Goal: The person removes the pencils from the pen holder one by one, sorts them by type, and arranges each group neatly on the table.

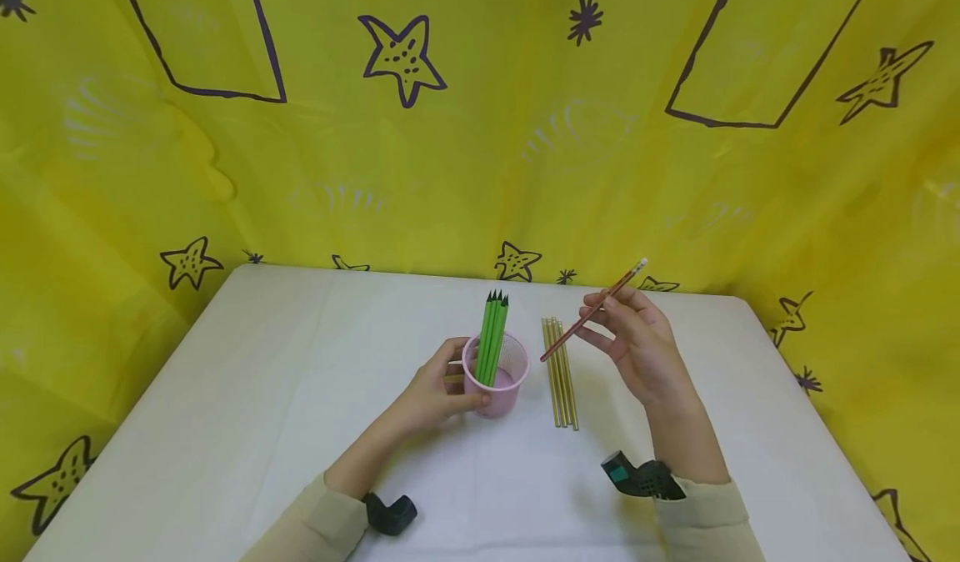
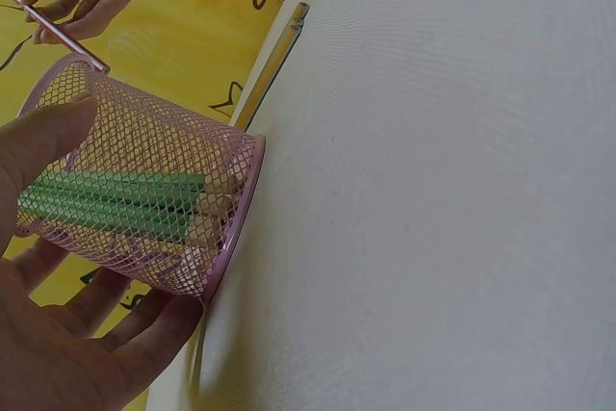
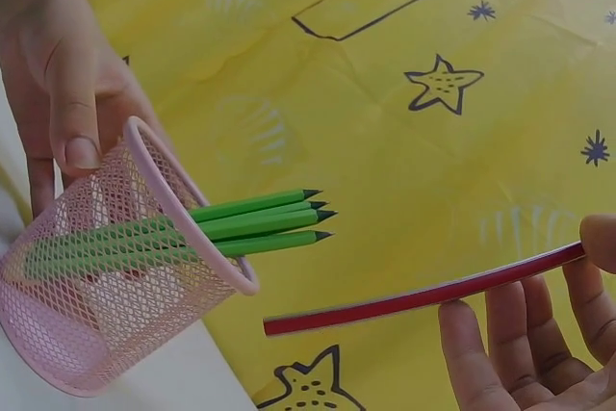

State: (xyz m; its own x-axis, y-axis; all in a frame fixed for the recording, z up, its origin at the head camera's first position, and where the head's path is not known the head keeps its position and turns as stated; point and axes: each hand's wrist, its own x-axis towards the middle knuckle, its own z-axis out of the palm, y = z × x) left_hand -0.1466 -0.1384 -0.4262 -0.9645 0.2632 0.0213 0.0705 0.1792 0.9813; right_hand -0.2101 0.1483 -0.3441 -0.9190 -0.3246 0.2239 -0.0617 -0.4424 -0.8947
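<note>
My left hand (image 1: 435,391) grips a pink mesh pencil cup (image 1: 507,395) from its left side, thumb near the rim and fingers wrapped behind the wall. Several green pencils (image 1: 491,341) lean inside it, their dark sharpened points sticking up above the rim. In my right hand (image 1: 637,341), thumb and fingers pinch a red pencil (image 1: 592,313). It slants in the air, its white eraser end up and to the right, its blunt lower end close to the right of the cup's rim. The right wrist view shows the red pencil (image 3: 414,301) apart from the cup (image 3: 115,295).
Several gold pencils (image 1: 560,378) lie side by side on the white table (image 1: 300,362), just right of the cup and partly under the red pencil in the head view. A yellow curtain (image 1: 480,153) with drawn starfish hangs along the table's far edge and sides.
</note>
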